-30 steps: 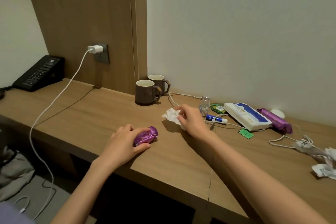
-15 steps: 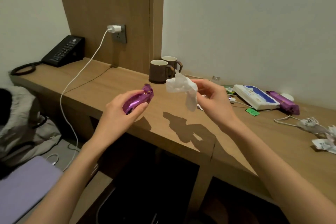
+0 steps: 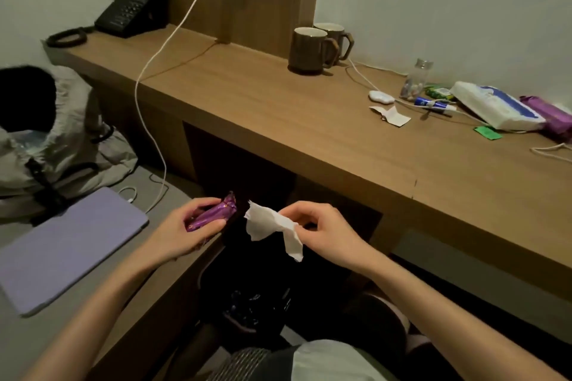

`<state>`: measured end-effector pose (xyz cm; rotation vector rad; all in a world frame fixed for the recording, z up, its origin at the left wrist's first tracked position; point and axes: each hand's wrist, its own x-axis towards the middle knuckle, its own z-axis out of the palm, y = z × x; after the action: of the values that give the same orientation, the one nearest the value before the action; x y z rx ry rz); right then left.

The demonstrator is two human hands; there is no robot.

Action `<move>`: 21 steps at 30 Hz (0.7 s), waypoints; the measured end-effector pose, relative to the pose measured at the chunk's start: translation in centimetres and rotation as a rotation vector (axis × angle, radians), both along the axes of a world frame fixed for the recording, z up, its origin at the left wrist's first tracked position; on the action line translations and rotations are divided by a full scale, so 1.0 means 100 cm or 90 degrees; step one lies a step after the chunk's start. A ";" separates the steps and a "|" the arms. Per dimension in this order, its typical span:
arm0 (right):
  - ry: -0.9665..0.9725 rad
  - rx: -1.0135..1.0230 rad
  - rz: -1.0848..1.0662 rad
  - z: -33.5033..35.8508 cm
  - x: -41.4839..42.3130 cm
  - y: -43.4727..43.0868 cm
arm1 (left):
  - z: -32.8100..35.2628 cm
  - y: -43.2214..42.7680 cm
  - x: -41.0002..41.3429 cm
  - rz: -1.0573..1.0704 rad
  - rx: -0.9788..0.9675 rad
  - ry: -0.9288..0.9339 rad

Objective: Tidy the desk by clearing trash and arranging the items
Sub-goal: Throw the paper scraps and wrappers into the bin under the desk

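A shiny purple wrapper (image 3: 213,215), long and crinkled, lies slanted in the left hand (image 3: 178,235), its crimped end pointing up and to the right. Just beside it, not touching, a crumpled white tissue (image 3: 272,224) hangs limp, pinched at one edge by the right hand (image 3: 328,233). Both are held off the wooden desk (image 3: 278,120), in front of its near edge

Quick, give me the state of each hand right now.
Left hand: closed around the purple wrapper.
Right hand: pinching the white tissue.
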<state>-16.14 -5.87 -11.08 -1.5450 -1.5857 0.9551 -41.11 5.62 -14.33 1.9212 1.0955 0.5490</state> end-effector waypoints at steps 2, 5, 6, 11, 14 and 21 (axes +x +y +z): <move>-0.023 -0.054 -0.011 -0.030 -0.002 0.011 | -0.033 0.011 0.000 -0.010 -0.047 0.047; -0.057 -0.121 -0.043 -0.077 -0.001 0.029 | -0.081 0.023 0.009 0.002 -0.132 0.076; -0.066 -0.149 -0.054 -0.093 -0.002 0.036 | -0.098 0.027 0.013 0.011 -0.170 0.087; -0.074 -0.302 -0.118 -0.163 -0.012 0.060 | -0.172 0.047 0.028 0.040 -0.307 0.172; -0.046 -0.363 -0.163 -0.199 -0.017 0.070 | -0.203 0.051 0.033 0.075 -0.363 0.215; 0.083 -0.453 -0.208 -0.252 -0.035 0.089 | -0.232 0.055 0.044 0.091 -0.442 0.231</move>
<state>-19.61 3.00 -36.26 -2.0748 -0.8868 1.4803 -36.72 11.13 -37.49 1.3548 1.4276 -0.1237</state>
